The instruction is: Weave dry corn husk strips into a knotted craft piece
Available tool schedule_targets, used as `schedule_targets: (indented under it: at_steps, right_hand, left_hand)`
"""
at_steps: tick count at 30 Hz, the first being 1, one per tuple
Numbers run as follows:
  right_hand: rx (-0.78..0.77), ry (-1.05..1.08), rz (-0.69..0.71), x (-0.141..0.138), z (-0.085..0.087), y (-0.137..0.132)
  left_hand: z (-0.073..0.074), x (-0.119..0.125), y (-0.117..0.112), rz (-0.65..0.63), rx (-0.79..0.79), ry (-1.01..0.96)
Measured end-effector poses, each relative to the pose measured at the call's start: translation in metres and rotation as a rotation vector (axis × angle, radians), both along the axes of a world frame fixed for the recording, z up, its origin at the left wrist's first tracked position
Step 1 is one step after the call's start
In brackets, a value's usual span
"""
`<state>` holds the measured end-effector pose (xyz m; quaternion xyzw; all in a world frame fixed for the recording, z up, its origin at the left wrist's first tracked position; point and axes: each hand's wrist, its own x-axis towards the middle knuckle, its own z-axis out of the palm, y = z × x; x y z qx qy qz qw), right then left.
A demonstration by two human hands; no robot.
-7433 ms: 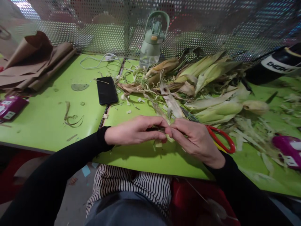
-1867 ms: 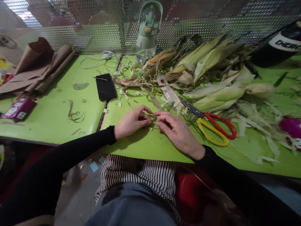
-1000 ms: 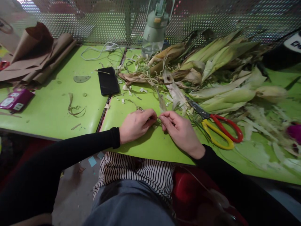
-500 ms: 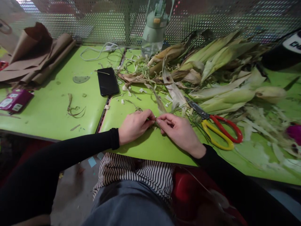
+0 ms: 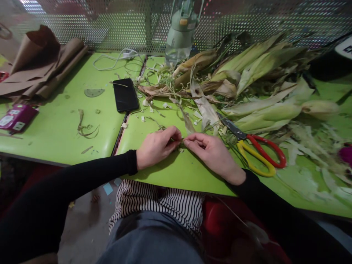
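My left hand (image 5: 159, 146) is closed in a pinch over the green table. Facing it, my right hand (image 5: 206, 150) pinches too, and the fingertips of both nearly meet. Between them is a thin strand of corn husk (image 5: 182, 139), mostly hidden by the fingers. Curled fibres (image 5: 161, 127) show just behind my left hand. Beyond my right hand lie scissors (image 5: 257, 148) with one red and one yellow handle, their blades toward a dry husk strip (image 5: 205, 106). A heap of green and brown corn husks (image 5: 264, 69) spreads behind them.
A black phone (image 5: 125, 95) lies left of centre, near the table seam. Behind stand a clear bottle (image 5: 178, 40) and a perforated metal screen (image 5: 123, 29). Brown paper (image 5: 41, 66), a purple box (image 5: 18, 118), a white cable (image 5: 110, 66) and a protractor (image 5: 94, 92) are at left.
The pinching fingertips have drawn very slightly apart, with my right hand and forearm shifted a little to the right. The things on the table stay in place.
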<state>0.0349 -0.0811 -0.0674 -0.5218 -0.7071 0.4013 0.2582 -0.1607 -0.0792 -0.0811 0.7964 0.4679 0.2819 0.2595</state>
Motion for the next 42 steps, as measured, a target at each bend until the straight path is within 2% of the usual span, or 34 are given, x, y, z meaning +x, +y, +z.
schedule_targets:
  at_steps: [5, 12, 17, 21, 24, 27, 30, 32, 35, 38, 40, 42]
  right_hand:
    - [-0.064, 0.075, 0.031, 0.001, 0.002, 0.001]
    - [-0.042, 0.041, 0.070, 0.000, 0.003, 0.002]
    - [0.146, -0.178, 0.124, 0.007, 0.005, 0.002]
    - [0.344, -0.411, 0.081, 0.015, 0.001, 0.001]
    - [0.411, -0.530, 0.056, 0.017, -0.004, -0.001]
    - [0.430, -0.552, 0.036, 0.017, -0.006, -0.002]
    - [0.361, -0.460, 0.036, 0.017, -0.002, -0.002]
    - [0.260, -0.298, 0.061, 0.018, 0.003, -0.002]
    - [0.064, 0.154, 0.083, 0.018, 0.010, -0.005]
    - [-0.154, 0.555, 0.139, 0.013, 0.016, -0.013]
    - [-0.220, 0.604, 0.186, 0.005, 0.021, -0.017]
    - [-0.179, 0.488, 0.181, -0.002, 0.028, -0.020]
  left_hand:
    - [0.003, -0.001, -0.003, -0.038, 0.054, 0.075]
    - [-0.001, -0.003, -0.002, -0.082, 0.155, 0.162]
    - [0.002, -0.009, -0.003, -0.169, 0.135, 0.166]
    - [0.004, -0.015, -0.005, -0.213, 0.098, 0.133]
    - [0.007, -0.019, -0.006, -0.229, 0.057, 0.066]
    - [0.014, -0.020, -0.005, -0.247, -0.016, -0.037]
    - [0.022, -0.020, -0.004, -0.289, -0.143, -0.204]
    - [0.027, -0.019, -0.004, -0.332, -0.287, -0.356]
    - [0.032, -0.017, -0.005, -0.356, -0.516, -0.549]
    - [0.035, -0.015, -0.005, -0.367, -0.645, -0.651]
    - [0.037, -0.014, -0.006, -0.366, -0.658, -0.655]
    - [0.040, -0.014, -0.006, -0.336, -0.602, -0.602]
